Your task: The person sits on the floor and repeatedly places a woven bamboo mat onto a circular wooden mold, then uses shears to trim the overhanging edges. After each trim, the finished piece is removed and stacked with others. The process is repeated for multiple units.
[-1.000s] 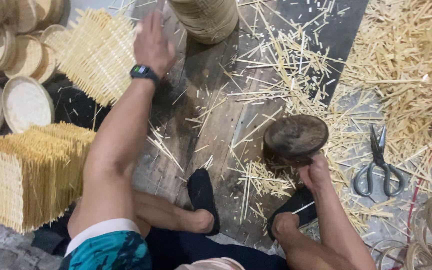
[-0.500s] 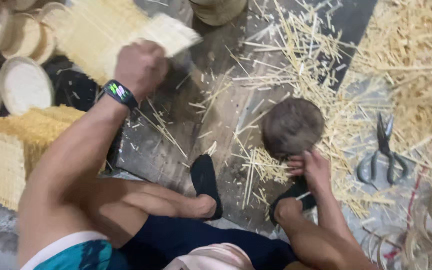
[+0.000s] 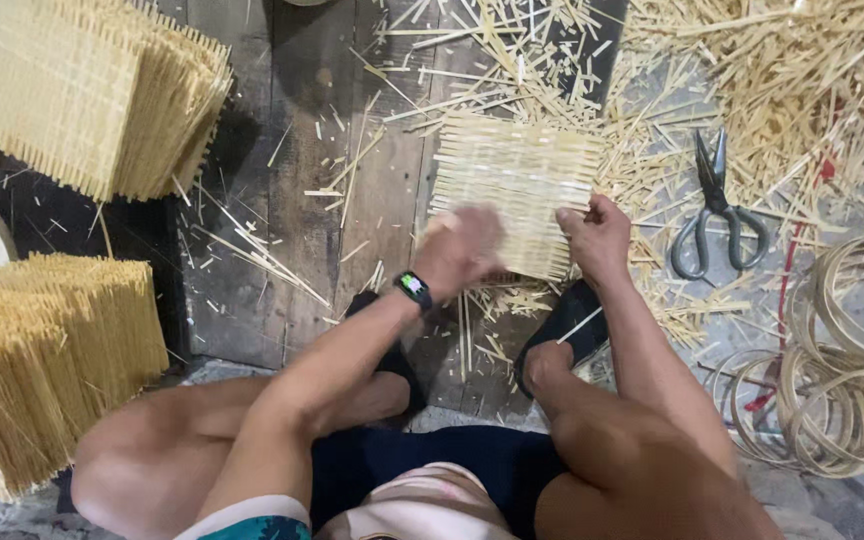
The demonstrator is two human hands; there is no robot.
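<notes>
A square woven bamboo mat (image 3: 517, 180) lies in front of me over the spot where a round dark block stood; the block is hidden now. My left hand (image 3: 460, 250), blurred and with a watch at the wrist, grips the mat's near left edge. My right hand (image 3: 600, 235) holds the mat's near right corner. Both feet in black sandals rest just below the mat.
Stacks of woven mats stand at the upper left (image 3: 92, 95) and lower left (image 3: 47, 350). Scissors (image 3: 714, 210) lie right of the mat among loose bamboo slivers (image 3: 782, 80). Coiled bamboo rings (image 3: 842, 370) pile at the right. The floor is dark wooden planks (image 3: 292, 230).
My left hand took a mat from the upper-left stack and brought it down over the round block. My right hand rose from beside the block and took the mat's right corner.
</notes>
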